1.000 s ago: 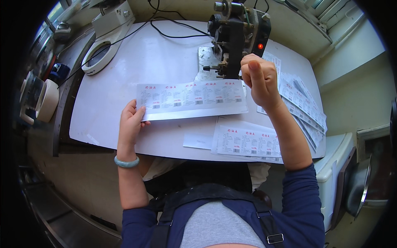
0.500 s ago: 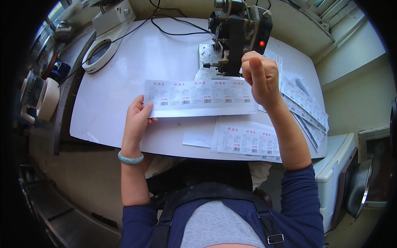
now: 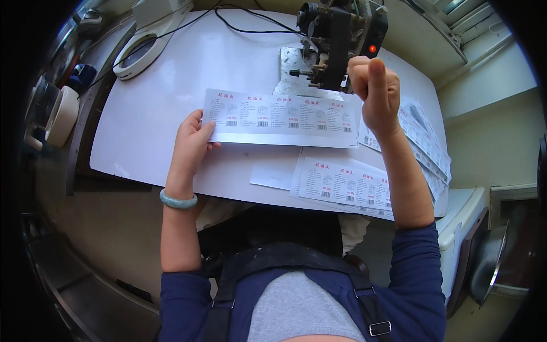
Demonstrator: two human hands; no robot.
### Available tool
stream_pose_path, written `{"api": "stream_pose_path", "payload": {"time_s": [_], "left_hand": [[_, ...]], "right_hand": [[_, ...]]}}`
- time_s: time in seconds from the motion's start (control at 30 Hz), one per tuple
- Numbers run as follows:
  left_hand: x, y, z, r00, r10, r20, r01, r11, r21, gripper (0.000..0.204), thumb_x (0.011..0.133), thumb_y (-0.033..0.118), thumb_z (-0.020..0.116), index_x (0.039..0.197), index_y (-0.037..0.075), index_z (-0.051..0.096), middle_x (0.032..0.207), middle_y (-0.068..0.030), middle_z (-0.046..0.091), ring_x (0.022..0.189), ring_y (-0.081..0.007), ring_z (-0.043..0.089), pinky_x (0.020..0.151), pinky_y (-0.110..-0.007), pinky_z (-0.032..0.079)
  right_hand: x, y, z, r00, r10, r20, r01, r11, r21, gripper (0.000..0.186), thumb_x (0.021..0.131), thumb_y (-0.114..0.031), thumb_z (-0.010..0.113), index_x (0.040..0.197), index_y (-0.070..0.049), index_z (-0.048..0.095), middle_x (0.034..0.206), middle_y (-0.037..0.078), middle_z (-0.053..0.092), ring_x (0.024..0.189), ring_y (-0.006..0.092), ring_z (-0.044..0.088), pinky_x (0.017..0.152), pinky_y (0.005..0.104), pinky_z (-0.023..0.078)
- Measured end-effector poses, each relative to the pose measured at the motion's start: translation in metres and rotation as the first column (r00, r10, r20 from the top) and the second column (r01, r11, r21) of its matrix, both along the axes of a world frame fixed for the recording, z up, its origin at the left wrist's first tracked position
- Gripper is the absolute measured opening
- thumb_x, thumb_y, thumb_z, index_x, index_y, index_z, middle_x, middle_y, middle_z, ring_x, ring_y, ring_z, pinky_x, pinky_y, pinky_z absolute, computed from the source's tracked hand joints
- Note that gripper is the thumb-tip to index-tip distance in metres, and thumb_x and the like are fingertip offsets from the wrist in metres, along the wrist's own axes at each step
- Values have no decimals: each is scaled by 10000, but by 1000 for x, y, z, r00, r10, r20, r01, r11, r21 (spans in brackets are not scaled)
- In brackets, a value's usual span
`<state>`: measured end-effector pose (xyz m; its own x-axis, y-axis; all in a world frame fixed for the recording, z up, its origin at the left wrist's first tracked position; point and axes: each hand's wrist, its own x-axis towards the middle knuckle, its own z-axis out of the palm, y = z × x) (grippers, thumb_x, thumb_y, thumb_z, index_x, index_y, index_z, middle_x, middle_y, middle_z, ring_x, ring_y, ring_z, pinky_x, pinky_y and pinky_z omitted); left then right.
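Observation:
My left hand (image 3: pixel 194 137) pinches the left end of a long white label sheet (image 3: pixel 282 135), thumb on top. The sheet carries a row of labels with red headings and barcodes. Its far edge reaches the metal base plate (image 3: pixel 289 65) of a black coding machine (image 3: pixel 332 48) with a lit red lamp. My right hand (image 3: pixel 376 94) is closed in a fist, thumb up, against the machine's lower right side and above the sheet's right end. Whatever is inside this fist is hidden.
Similar label sheets (image 3: pixel 342 185) lie near the table's front edge, partly behind my right forearm. More sheets (image 3: pixel 424 134) fan out at the right. A white ring-shaped device (image 3: pixel 128 68) stands far left, and black cables (image 3: pixel 250 29) cross the white table (image 3: pixel 137 131). A metal bowl (image 3: pixel 491 262) is at right.
The whole view has shifted slightly. Against the machine, my right fist has risen and moved a little to the right. The held label sheet has moved slightly left and farther away.

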<state>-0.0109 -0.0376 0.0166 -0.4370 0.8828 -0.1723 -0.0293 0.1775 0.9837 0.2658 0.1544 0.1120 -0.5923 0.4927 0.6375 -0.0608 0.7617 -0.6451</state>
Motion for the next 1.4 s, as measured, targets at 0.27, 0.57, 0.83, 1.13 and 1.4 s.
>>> {"api": "stream_pose_path", "payload": {"time_s": [0.27,0.57,0.83,1.13,1.4], "left_hand": [[8,12,2,999,-35,40,36,999,-16,372,970,125,539,1297,-53,552,931,-72,714,607,-60,603,544,-187,456],[37,27,1,997,-41,64,42,999,-9,388,981,122,550,1316,-73,525,917,-77,709,594,-49,585,545,-178,465],[37,27,0,996,-64,54,63,998,18,383,972,97,538,1308,-85,518,930,-98,711,607,-80,613,546,-200,482],[70,52,-1,988,-105,111,100,993,57,459,950,62,524,1372,-92,428,916,-133,707,602,-124,642,527,-234,512],[91,57,-8,989,-84,-118,86,996,12,693,905,82,547,1506,-117,264,798,-120,664,570,-149,610,526,-294,505]], "right_hand": [[-7,-5,11,1000,23,-15,-22,998,56,680,1106,-474,355,554,-78,376,542,-8,367,506,85,314,492,270,232],[-7,-35,-41,996,81,-47,-26,722,691,409,974,-287,583,619,-101,507,695,68,545,689,279,560,750,402,500],[7,5,-18,999,17,-29,-15,999,50,605,1093,-388,428,579,-69,437,577,39,437,533,159,417,555,316,349],[-11,5,17,994,43,-100,-38,998,42,669,1098,-468,402,564,-64,406,550,-12,395,505,84,345,484,270,255],[-1,-21,-32,993,86,-78,-26,820,572,415,989,-227,538,608,-88,454,674,78,498,657,272,504,695,403,468]]}}
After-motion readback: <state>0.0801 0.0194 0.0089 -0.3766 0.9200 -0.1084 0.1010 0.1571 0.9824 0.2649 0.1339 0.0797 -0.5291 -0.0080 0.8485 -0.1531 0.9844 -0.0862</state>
